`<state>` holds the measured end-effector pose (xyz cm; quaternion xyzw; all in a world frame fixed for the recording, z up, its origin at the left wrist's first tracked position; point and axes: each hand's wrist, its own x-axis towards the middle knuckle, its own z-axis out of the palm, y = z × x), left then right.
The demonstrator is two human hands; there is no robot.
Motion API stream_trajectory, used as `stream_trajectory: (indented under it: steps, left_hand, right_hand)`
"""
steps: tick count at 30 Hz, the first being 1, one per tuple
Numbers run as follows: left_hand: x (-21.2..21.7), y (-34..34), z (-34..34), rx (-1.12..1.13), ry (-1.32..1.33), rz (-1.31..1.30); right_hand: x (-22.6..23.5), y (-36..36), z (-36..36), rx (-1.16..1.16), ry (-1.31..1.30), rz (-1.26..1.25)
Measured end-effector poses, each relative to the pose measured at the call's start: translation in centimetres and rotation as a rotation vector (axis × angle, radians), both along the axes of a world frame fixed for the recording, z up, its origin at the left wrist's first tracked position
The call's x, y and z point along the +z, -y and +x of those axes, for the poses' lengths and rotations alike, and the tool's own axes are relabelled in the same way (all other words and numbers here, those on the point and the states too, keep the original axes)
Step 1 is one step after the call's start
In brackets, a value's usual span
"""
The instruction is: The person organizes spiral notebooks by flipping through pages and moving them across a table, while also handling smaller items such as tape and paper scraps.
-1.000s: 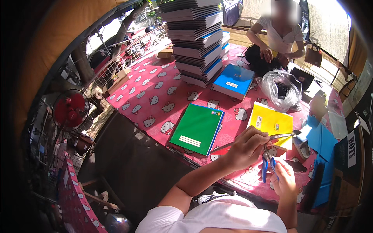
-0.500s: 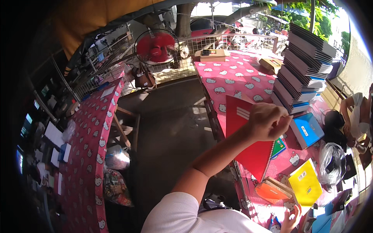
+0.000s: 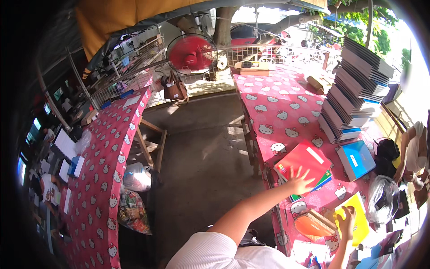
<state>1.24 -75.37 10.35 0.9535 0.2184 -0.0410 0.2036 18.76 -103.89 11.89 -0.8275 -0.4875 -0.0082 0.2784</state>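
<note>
My left hand (image 3: 301, 180) lies with fingers spread on the lower part of a red notebook (image 3: 304, 159). Beneath it, the edges of green and blue notebooks (image 3: 323, 180) stick out at the right. My right hand (image 3: 346, 220) is over a yellow notebook (image 3: 358, 217), its bent fingers apart and touching or just above the cover. Left of that notebook, an orange piece (image 3: 309, 225) with a wooden edge rests on the pink patterned tablecloth (image 3: 280, 114). A blue notebook pile (image 3: 357, 159) sits beyond the yellow notebook.
A tall, uneven stack of notebooks (image 3: 354, 89) rises at the right. Beside the blue pile are a clear plastic bag (image 3: 383, 199) and another person's arm (image 3: 405, 152). A second pink table (image 3: 101, 166) stands left, with filled bags (image 3: 133, 208) beneath. A red fan (image 3: 191, 54) stands at the back.
The raised red notebook has come down flat on the pile, and my left hand has opened from a closed grip. My right hand has moved up from the yellow notebook's lower edge onto its cover.
</note>
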Motion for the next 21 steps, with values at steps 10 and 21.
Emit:
stream_trajectory:
  steps: [10, 21]
  left_hand:
    - [-0.8, 2.3, 0.1, 0.105, 0.156, -0.052]
    - [4.4, 12.9, -1.0, -0.425, 0.133, -0.011]
  right_hand:
    - [-0.3, -0.1, -0.3, 0.081, -0.08, -0.131]
    - [-2.6, -1.9, 1.2, 0.031, 0.23, -0.339]
